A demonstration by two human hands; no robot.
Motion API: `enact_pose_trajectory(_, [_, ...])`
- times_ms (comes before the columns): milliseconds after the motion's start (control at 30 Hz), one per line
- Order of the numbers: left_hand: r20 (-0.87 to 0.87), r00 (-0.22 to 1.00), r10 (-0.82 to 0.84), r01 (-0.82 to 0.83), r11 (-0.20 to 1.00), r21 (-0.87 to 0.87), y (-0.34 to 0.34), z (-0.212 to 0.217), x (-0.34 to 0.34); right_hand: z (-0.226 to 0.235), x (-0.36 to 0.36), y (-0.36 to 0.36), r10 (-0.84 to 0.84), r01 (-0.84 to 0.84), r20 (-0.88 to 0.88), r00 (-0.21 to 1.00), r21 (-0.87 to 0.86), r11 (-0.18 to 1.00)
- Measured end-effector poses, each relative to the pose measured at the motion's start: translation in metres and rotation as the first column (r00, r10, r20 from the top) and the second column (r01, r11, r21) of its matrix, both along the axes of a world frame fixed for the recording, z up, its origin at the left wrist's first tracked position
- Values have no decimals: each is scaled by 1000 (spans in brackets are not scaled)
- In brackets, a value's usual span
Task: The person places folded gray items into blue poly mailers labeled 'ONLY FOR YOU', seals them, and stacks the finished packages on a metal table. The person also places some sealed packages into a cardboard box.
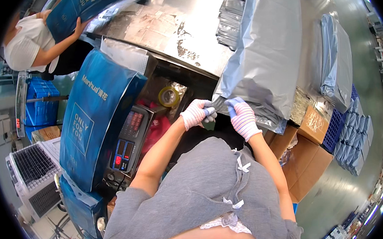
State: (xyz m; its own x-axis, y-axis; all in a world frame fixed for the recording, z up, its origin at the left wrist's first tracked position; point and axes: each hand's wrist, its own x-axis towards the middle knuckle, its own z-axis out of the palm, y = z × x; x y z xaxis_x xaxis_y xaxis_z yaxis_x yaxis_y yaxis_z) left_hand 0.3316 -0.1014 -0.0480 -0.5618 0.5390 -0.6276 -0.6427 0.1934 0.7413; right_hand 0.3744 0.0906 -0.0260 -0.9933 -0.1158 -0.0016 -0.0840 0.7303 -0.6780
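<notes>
A large grey plastic mailer bag [270, 52] lies on the metal table [167, 28] with its near end hanging over the edge. My left hand [195, 113], in a pink striped glove with blue fingertips, pinches that near end. My right hand [244, 118], gloved the same way, grips the same edge just to the right. Both hands are close together in front of my chest.
A tall blue bag [96, 117] stands on a weighing scale [129, 144] at my left. A tape roll [168, 95] lies under the table edge. Stacked grey mailers [233, 14], cardboard boxes [307, 156] and blue crates [338, 124] are around. Another person [35, 46] holds a blue bag far left.
</notes>
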Motion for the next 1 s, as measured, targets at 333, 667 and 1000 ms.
enact_pose_trajectory(333, [-385, 915, -117, 94, 992, -79, 1, -12, -2, 10, -24, -29, 78, -95, 165, 983, 94, 991])
enact_pose_trajectory(667, [-161, 987, -19, 26, 999, 44, -13, -19, 1, 1, 126, 103, -239, 458, 559, 794, -293, 839])
enact_pose_trajectory(1000, [-58, 960, -275, 277, 960, 27, -26, -17, -29, -69, 385, 202, -639, 590, 716, 279, 397, 703])
